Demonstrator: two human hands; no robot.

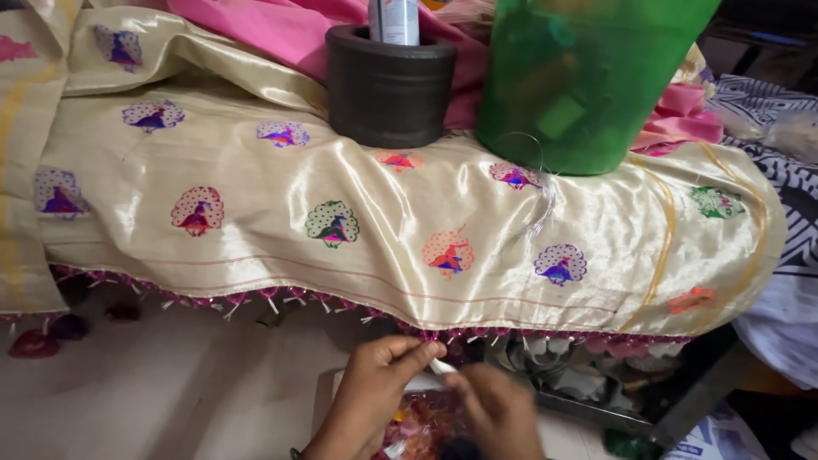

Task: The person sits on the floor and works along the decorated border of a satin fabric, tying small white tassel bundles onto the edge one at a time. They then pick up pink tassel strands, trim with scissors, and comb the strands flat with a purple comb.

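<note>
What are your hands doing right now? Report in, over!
Left hand pinching a small white thread-like piece, too small to identify. Right hand blurred, meeting it. Both just below the shiny cream peacock-motif cloth and its pink tasselled edge. Nothing blocking.

Head camera looks steeply down, close over the draped cloth (256, 247).

The cloth (256, 179) is shiny cream-gold with peacock motifs in pink, purple, green, orange and red, thin pink lines and a maroon tasselled edge (281, 298). The mortar (388, 89) is dark grey-brown. The bucket (579, 85) is translucent green. Behind lies plain pink fabric (273, 30); at right, black-and-white patterned fabric (788, 170).
</note>
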